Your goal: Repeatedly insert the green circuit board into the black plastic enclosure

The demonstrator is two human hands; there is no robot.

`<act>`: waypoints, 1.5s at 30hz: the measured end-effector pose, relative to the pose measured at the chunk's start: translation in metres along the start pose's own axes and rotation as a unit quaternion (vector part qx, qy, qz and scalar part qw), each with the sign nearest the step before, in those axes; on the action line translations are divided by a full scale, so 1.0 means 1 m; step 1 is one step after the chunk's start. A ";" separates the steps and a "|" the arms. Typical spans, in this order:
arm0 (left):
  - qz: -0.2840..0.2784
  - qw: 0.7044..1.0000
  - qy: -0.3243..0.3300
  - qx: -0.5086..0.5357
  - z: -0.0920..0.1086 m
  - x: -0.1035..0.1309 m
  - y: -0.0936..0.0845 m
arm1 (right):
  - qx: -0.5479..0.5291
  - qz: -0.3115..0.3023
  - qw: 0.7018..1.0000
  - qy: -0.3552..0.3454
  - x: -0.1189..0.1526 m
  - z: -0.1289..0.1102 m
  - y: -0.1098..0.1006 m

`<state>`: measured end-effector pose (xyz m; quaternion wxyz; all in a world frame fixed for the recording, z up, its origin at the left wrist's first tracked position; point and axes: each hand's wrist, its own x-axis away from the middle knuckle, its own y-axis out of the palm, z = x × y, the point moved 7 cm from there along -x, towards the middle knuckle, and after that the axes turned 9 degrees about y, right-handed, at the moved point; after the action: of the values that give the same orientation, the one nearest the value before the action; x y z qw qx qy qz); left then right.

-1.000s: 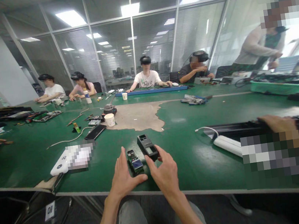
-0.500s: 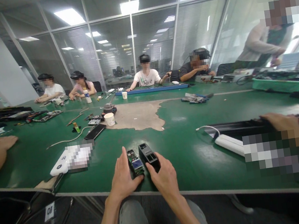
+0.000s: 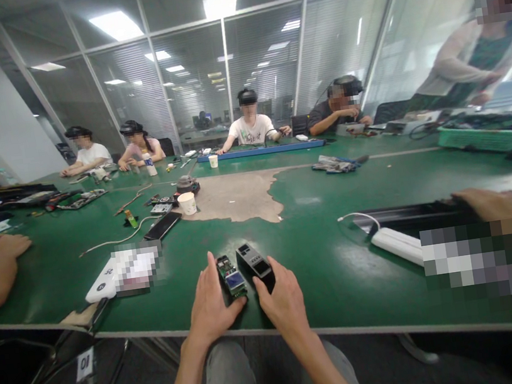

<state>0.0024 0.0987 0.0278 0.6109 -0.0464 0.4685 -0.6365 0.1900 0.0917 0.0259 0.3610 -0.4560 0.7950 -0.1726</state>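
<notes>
At the table's near edge, my left hand [image 3: 209,300] is curled around a green circuit board [image 3: 232,278] with a small bluish display. Its fingers run along the board's left side, and its thumb touches the lower end. Just to the right, my right hand [image 3: 280,293] grips a black plastic housing [image 3: 253,260] with rectangular openings, thumb on the near side and fingers on the right. Board and housing lie side by side, slightly apart, both tilted a little to the left at the far end. The undersides of both are hidden.
A white device [image 3: 101,280] and a black phone [image 3: 163,225] lie to the left on the green table [image 3: 324,271]. Beyond stands a paper cup [image 3: 187,203]. A white power strip [image 3: 394,245] and a co-worker's hand [image 3: 491,206] are at the right. Several people sit across.
The housing has turned slightly in my right hand, its openings now looking darker. My left hand and the board stay nearly still. The person standing at the far right has shifted right.
</notes>
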 end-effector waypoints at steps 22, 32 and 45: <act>0.202 0.958 -0.097 0.181 -0.028 0.011 -0.020 | -0.150 -0.003 0.983 0.103 0.004 -0.001 -0.025; 0.229 0.944 -0.121 0.204 -0.034 0.013 -0.023 | -0.199 -0.002 0.980 0.026 0.015 -0.059 -0.022; 0.152 0.976 -0.098 0.117 -0.030 0.009 -0.018 | -0.099 0.009 0.995 -0.020 0.022 -0.074 -0.008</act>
<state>-0.0321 0.1043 0.0179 0.7450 0.0350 0.3298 -0.5788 0.1337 0.0647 0.0714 0.3311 -0.4858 0.8049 -0.0810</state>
